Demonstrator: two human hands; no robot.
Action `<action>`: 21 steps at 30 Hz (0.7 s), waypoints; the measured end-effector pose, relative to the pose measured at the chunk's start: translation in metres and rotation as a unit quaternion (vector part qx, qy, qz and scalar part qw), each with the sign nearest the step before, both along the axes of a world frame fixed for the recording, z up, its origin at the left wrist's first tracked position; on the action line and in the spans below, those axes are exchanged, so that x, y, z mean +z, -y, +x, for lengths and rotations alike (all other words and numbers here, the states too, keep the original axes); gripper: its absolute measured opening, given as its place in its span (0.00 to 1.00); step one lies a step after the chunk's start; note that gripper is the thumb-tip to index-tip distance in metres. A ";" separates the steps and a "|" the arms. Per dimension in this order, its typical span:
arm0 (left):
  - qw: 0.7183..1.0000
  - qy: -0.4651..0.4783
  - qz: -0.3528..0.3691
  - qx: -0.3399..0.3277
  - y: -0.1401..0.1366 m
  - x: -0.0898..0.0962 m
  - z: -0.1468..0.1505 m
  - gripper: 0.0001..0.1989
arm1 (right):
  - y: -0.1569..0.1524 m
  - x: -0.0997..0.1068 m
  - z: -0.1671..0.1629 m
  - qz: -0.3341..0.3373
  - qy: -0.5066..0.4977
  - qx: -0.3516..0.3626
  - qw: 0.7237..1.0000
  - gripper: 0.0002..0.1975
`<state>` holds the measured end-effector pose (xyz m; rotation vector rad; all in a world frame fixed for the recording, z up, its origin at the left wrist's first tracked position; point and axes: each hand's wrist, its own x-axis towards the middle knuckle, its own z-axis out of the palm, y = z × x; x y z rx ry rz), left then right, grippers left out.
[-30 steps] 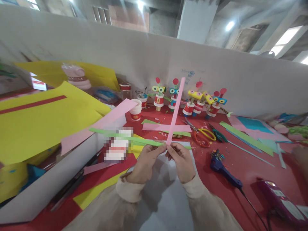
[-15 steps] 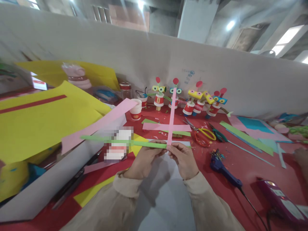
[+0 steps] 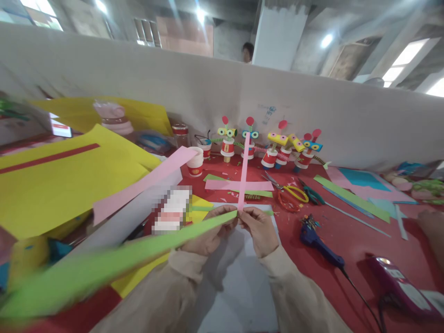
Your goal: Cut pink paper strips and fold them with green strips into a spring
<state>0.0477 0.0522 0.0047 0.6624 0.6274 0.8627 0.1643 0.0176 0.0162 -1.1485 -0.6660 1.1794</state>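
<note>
My left hand (image 3: 212, 235) is closed at the end of a long green paper strip (image 3: 145, 247), which sweeps across my left forearm toward the lower left and is blurred there. Close against it, my right hand (image 3: 260, 235) pinches the lower end of a pink paper strip (image 3: 244, 173) that points away from me. The two strips meet between my fingertips, at roughly a right angle; the overlap is partly hidden by the fingers. Beneath both hands lies a pale sheet (image 3: 239, 286). Beyond them, a second pink strip (image 3: 217, 185) rests across a green piece (image 3: 265, 193) on the table.
Several paper-cup figures (image 3: 227, 148) stand along the wall. Scissors (image 3: 293, 193), pliers (image 3: 312, 194), a blue glue gun (image 3: 321, 245) and a purple device (image 3: 398, 286) lie at right. Yellow sheets (image 3: 69, 185) fill the left. Another person's hand (image 3: 430, 226) shows at the right edge.
The green strip's free end has swung toward me, down to the lower left. The pink strip and both hands stay nearly in place.
</note>
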 end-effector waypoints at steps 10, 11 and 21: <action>0.997 -0.033 0.001 0.066 -0.004 -0.005 0.002 0.15 | -0.003 -0.013 0.006 0.047 0.044 0.046 0.997 0.09; 0.997 -0.034 0.006 0.073 -0.004 -0.005 0.002 0.15 | -0.002 -0.011 0.005 0.050 0.053 0.049 0.996 0.09; 0.994 -0.027 0.037 0.094 0.002 0.007 0.005 0.14 | 0.000 -0.005 0.002 0.028 0.031 0.023 0.999 0.11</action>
